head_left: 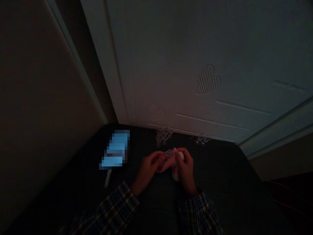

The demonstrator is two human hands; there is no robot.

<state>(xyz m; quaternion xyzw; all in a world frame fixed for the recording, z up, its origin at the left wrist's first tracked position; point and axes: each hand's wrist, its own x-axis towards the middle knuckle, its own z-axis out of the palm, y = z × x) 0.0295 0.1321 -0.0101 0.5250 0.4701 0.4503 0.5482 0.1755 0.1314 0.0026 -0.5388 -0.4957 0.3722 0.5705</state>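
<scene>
In the dim head view, a thin pink piece (169, 163), perhaps film or cloth, stretches between my two hands over the dark table. A clear, shiny part shows along its upper edge. My left hand (153, 163) is closed on the left end of this piece, its fingertips pinching it. My right hand (185, 166) is wrapped round the right end, with the thumb pressed against it. Something white (181, 155) shows between the fingers of that hand. It is too dark to make out its kind.
Several small clear ring-shaped pieces (164, 135) lie beyond my hands, near the white heart-patterned panel (186, 65). A smaller group of similar rings (203, 139) lies to their right. On the left of the dark table (151, 202) are a glowing blurred-out rectangle (116, 148) and a slim white object (107, 179).
</scene>
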